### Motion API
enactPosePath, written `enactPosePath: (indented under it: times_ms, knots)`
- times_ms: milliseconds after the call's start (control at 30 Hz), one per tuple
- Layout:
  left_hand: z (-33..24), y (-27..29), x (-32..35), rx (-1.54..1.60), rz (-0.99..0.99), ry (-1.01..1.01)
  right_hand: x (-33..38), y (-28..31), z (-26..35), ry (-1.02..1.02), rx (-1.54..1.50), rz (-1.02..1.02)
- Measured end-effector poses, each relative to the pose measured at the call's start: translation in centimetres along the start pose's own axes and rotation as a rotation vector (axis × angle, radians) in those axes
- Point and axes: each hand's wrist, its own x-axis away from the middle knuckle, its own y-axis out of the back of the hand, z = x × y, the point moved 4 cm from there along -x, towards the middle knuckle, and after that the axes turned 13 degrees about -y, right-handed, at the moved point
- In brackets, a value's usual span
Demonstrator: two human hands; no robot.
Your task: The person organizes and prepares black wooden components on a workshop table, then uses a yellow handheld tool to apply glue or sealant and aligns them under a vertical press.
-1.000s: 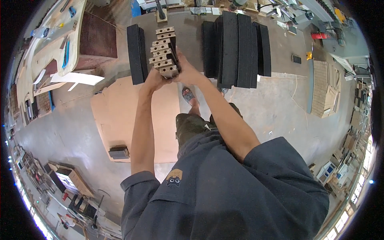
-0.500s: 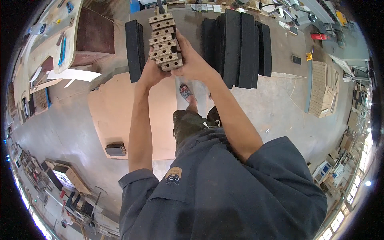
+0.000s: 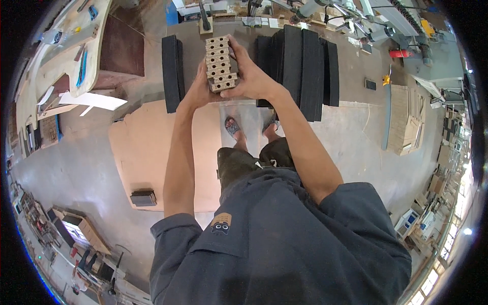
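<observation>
Both my hands hold a stack of drilled particleboard strips (image 3: 218,58), their end faces with dark round holes turned up toward me. My left hand (image 3: 199,89) grips the stack's left side, its fingers partly hidden. My right hand (image 3: 252,79) is wrapped round the right side, with the thumb at the nearest strip. Most ends line up; the nearest couple of strips jut out to the right. Black panels stand on edge either side of my hands, a left row (image 3: 173,73) and a larger right row (image 3: 292,71). A black-handled tool (image 3: 205,21) stands just beyond the stack.
Cardboard (image 3: 152,147) covers part of the floor on the left, bearing a small dark stack (image 3: 143,197). A bundle of boards (image 3: 405,119) stands at right. A small black device (image 3: 370,84) lies on the brown worktop. At far left is a pale wooden table (image 3: 56,63).
The strips, staggered before, now sit mostly flush. My hands and the stack have shifted slightly right and nearer to me, uncovering the black-handled tool's base. Both feet now show.
</observation>
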Motion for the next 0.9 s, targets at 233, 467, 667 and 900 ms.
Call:
enactPosePath:
  times_ms: [233, 467, 667, 900]
  knots:
    - [-3.6, -0.9, -0.4, 0.59, -0.08, -0.034, 0.0, -1.5, 1.2, -0.062, -0.217, 0.05]
    - [-3.6, -0.3, -0.6, 0.483, -0.073, 0.008, 0.2, -0.8, 0.6, 0.09, 0.062, -0.117]
    - [-6.3, 1.7, -3.1, 0.205, -0.053, -0.149, -1.7, 1.8, 2.2, -0.036, 0.192, -0.016]
    - [-1.6, 1.1, -2.8, 0.31, -0.084, 0.042, -2.9, 2.4, 2.0, 0.02, 0.26, -0.051]
